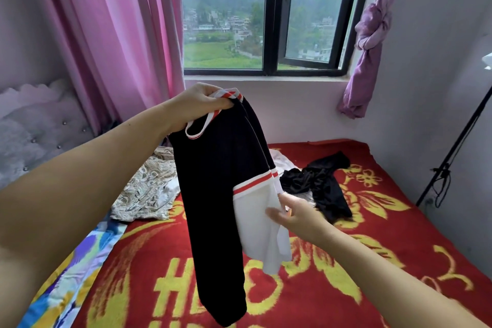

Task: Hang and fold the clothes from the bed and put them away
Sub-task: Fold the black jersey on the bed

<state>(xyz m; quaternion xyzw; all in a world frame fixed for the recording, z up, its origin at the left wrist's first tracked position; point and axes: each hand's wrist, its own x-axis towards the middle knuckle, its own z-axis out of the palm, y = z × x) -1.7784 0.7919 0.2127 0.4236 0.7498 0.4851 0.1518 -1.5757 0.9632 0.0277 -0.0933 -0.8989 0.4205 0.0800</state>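
Observation:
A black top (pixel 221 184) with red-and-white trim and white sleeve ends hangs in the air above the bed (pixel 372 234). My left hand (pixel 202 102) grips it at the striped collar, raised in front of the window. My right hand (pixel 295 214) is lower, fingers loosely spread, touching the white sleeve end (pixel 255 224). On the red and yellow blanket lie a black garment (pixel 319 181), a beige patterned garment (pixel 149 186) and a bit of white cloth (pixel 282 161) behind the top.
A padded grey headboard (pixel 34 130) stands at the left, pink curtains (pixel 114 34) beside a window (pixel 266 21). A black stand leg with a cable (pixel 447 168) leans at the right wall. A colourful sheet (pixel 77 261) shows at the bed's left edge.

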